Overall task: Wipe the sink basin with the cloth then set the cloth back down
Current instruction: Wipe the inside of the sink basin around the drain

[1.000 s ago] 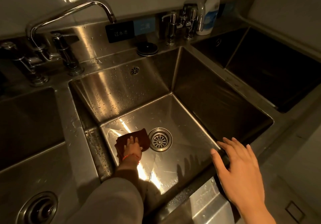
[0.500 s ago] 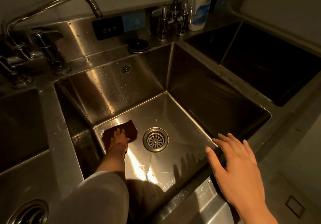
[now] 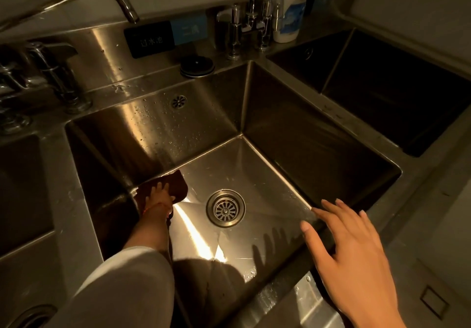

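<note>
Your left hand [image 3: 159, 195] is down in the sink basin [image 3: 267, 175], fingers [image 3: 158, 188] spread flat on the cloth [image 3: 175, 186] and pressing it to the basin floor; they lie straight over it and do not curl round it. The cloth sits in the far left corner of the basin floor, where the back wall and the left wall meet, just left of the drain strainer [image 3: 225, 208] and apart from it. It is a dark brown, soft-looking rag, bunched and rumpled. Its long axis runs from the near left toward the far right, with a rounded flap pointing at the back wall, and a narrow tail of it trails back under your wrist toward the near edge. Your right hand [image 3: 356, 256] is over the near right corner of the basin, fingers straight and fanned, holding nothing; whether it touches the rim you cannot tell. The basin floor is wet and shines.
</note>
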